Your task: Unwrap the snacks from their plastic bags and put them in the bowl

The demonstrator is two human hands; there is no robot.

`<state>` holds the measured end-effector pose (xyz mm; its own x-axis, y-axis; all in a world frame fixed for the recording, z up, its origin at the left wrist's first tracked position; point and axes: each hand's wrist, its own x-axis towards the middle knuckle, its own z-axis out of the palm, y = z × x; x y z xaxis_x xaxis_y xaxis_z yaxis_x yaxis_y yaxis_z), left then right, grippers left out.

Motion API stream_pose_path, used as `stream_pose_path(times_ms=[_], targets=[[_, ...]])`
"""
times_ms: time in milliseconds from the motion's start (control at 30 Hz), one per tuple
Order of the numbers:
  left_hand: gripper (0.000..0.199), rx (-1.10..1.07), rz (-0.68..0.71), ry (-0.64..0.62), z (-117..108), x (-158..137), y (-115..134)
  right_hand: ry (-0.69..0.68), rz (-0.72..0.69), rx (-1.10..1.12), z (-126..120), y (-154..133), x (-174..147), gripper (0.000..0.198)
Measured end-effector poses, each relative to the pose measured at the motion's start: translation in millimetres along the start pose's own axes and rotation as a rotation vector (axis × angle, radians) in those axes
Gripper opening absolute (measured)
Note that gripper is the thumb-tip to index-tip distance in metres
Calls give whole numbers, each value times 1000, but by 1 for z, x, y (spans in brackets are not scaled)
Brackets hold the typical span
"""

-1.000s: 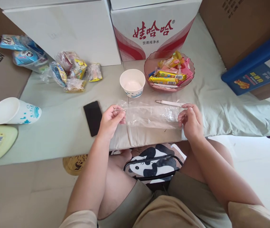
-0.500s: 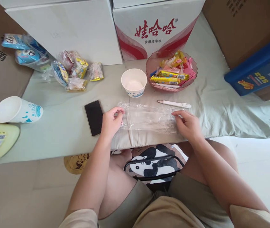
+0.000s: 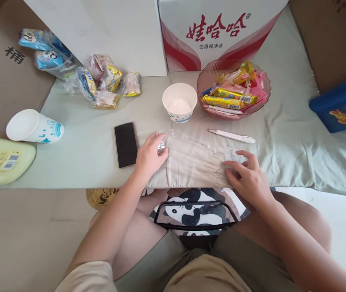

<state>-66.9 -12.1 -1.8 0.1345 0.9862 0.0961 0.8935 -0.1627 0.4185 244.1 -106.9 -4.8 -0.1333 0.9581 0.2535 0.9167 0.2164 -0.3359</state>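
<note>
1. One end of a clear plastic sheet is bunched in my left fingers, which are curled closed around it, a shiny fold showing beside my thumb.
2. Opposite them, my right fingers are parted, the thumb standing away from the index; they are at the sheet's other end, though I cannot tell whether the tips press on it.
3. Between my two sets of fingers the sheet lies wrinkled on the cloth-covered counter, near its front edge.
4. Just left of my left fingers is a dark-screened phone; well beyond it on that side, a paper cup lies tipped.
5. Ahead of my fingers and between them, a white paper bowl stands upright.
6. Past my right fingers lies a slim white tool, and farther off a pink glass dish full of wrapped snacks.
7. Forward and left of my left fingers sits a cluster of small packets.
</note>
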Motion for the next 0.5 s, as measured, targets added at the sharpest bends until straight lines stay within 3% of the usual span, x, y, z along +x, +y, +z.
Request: stream_pose_path(times_ms=[233,400,500], targets=[[39,-36,8,-38,1,-8,-4,-28,-58,26,-5,12,-1,20],[35,-99,-56,-82,-2,-6,0,-65,-20,19,-4,10,1,21],[33,-115,-56,-22,0,-1,9,-129,39,11,-5,5,0,27]])
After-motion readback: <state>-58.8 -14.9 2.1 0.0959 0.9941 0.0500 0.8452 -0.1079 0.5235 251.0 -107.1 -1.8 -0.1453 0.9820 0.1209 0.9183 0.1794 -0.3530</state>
